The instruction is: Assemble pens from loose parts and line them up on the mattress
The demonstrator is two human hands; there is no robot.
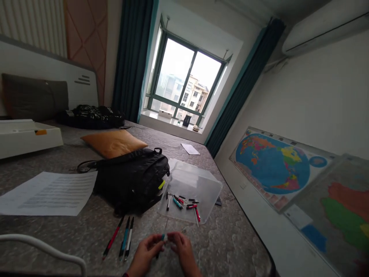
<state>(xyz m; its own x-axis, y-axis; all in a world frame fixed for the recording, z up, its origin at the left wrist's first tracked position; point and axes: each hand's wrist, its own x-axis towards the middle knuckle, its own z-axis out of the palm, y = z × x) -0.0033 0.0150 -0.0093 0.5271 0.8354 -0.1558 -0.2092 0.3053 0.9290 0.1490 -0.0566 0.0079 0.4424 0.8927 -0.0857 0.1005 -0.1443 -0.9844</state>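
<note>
- Teal pen part (pixel 163 237): pinched in left hand (pixel 146 250), above mattress (pixel 227 246).
- Right hand (pixel 183 249) close beside, fingers curled; grip unclear.
- Likely light, stiff, slick plastic; best held mid-barrel, fingertips only.

Reaching in from the bottom of the view with bare left hand (pixel 144 252) and right hand (pixel 184 250), close together at the fingertips. Pinching with left thumb and forefinger; bending right fingers inward, toward the left.
</note>
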